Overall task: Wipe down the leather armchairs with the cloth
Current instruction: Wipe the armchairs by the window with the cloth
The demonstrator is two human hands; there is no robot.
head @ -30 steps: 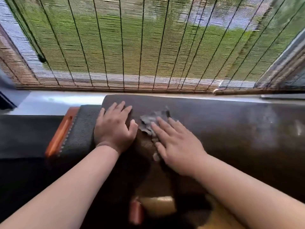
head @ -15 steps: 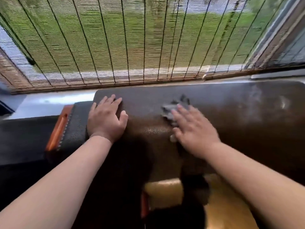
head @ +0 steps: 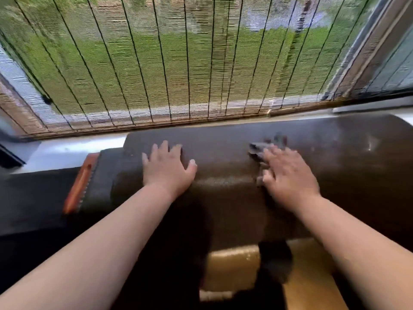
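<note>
Grey cloth [head: 267, 147] lies on the top of the dark brown leather armchair [head: 223, 173], mostly under the flat, straight fingers of the right hand [head: 288, 175], poking out past the fingertips. Well apart to its left, the left hand [head: 167, 168] rests open on the leather, holding nothing.

A home lounge — leather armchair [head: 223, 166], bamboo blind [head: 178, 63].
</note>
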